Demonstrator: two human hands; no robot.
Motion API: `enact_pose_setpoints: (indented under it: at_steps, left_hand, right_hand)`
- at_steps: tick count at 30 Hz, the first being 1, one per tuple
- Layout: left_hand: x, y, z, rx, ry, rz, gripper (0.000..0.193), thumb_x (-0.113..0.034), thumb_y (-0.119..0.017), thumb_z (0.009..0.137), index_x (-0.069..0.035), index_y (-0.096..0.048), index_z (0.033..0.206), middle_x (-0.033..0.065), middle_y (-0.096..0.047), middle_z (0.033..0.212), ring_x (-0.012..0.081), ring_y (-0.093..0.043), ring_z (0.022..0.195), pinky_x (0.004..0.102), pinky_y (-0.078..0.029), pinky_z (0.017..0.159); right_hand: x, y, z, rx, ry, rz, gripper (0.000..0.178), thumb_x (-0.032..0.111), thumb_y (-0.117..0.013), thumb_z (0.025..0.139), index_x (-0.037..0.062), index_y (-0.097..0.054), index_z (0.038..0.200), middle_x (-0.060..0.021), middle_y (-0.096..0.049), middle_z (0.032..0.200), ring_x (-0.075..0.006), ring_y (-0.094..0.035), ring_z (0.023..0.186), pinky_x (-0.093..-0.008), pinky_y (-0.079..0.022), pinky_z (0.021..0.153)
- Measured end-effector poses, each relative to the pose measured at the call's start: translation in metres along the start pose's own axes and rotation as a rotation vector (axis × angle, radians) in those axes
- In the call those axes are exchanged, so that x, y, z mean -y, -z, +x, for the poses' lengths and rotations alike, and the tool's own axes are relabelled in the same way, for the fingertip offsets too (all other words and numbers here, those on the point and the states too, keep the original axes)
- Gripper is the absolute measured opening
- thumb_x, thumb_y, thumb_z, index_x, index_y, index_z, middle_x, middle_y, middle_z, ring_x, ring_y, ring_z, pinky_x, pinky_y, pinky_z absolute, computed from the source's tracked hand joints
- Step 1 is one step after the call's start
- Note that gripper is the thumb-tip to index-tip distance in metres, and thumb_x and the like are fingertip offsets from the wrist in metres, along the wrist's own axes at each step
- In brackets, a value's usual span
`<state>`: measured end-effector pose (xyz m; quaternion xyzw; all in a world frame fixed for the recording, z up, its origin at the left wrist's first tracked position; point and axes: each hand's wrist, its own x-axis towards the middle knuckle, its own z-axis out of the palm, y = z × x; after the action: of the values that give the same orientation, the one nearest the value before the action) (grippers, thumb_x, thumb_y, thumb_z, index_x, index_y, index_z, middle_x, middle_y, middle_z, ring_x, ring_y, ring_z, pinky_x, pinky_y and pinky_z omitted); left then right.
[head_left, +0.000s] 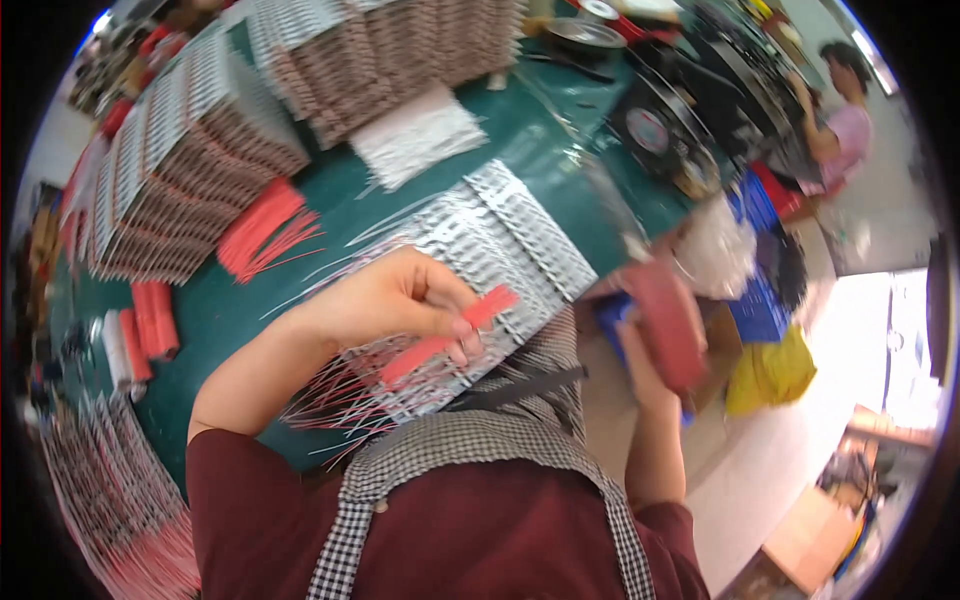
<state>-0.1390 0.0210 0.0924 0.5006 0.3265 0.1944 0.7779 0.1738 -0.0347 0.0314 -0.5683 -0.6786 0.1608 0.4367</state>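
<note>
My left hand [425,300] is closed in a pinch on a short red strip [415,358], whose ends stick out on both sides of the fingers. Below that hand lies a silvery ridged panel [515,235] with thin white and red wires [340,405] fanning out from its left side. It slants over the table edge toward my lap. Off to the right, my right hand [645,365] grips a wide red roll [668,325] that looks like tape. That roll is smeared by motion, and part of the fingers is hidden behind it.
Tall stacks of similar panels [190,160] stand on the green table [545,130]. Bundles of red wires [262,232] and white wires [420,138] lie before them. Red rolls [155,318] sit at left. A black machine [665,125] and a seated person [845,130] are at far right.
</note>
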Motion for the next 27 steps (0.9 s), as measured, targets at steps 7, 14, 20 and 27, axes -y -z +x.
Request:
enact_pose_setpoints:
  at_steps: [7,14,20,27]
  left_hand:
    - [0.002,-0.016,0.036,0.261,0.168,-0.122,0.017,0.000,-0.058,0.085,0.011,-0.062,0.098,0.0174,-0.067,0.089,0.0203,-0.067,0.080,0.0289,-0.054,0.075]
    - [0.011,-0.012,0.044,0.276,0.189,-0.184,0.018,-0.003,-0.059,0.086,0.011,-0.062,0.097,0.0158,-0.068,0.086,0.0204,-0.067,0.077,0.0291,-0.054,0.073]
    - [-0.022,0.020,0.042,-0.070,0.016,0.195,0.015,-0.002,-0.059,0.085,0.008,-0.064,0.094,0.0132,-0.068,0.082,0.0159,-0.065,0.071,0.0258,-0.052,0.066]
    - [0.010,0.069,0.073,-0.594,-0.314,1.074,0.013,0.000,-0.059,0.082,0.002,-0.064,0.093,0.0092,-0.065,0.082,0.0180,-0.063,0.072,0.0281,-0.049,0.064]
  right_hand:
    - [0.019,-0.015,0.043,0.332,0.538,0.244,0.050,0.012,-0.068,0.070,0.0006,-0.057,0.118,-0.0154,-0.065,0.097,-0.0274,-0.066,0.079,-0.0319,-0.052,0.066]
    - [0.016,-0.022,0.037,0.272,0.560,0.210,0.050,0.015,-0.069,0.070,-0.0024,-0.057,0.116,-0.0153,-0.065,0.092,-0.0271,-0.066,0.076,-0.0321,-0.052,0.063]
    - [0.019,-0.020,0.021,0.194,-0.134,0.390,0.056,0.000,-0.071,0.072,-0.0020,-0.051,0.124,-0.0154,-0.062,0.111,-0.0218,-0.064,0.089,-0.0296,-0.050,0.075]
    - [0.020,-0.039,0.037,0.265,-0.467,0.762,0.051,-0.002,-0.069,0.076,-0.0008,-0.050,0.123,-0.0087,-0.062,0.110,-0.0062,-0.051,0.074,-0.0231,-0.045,0.067]
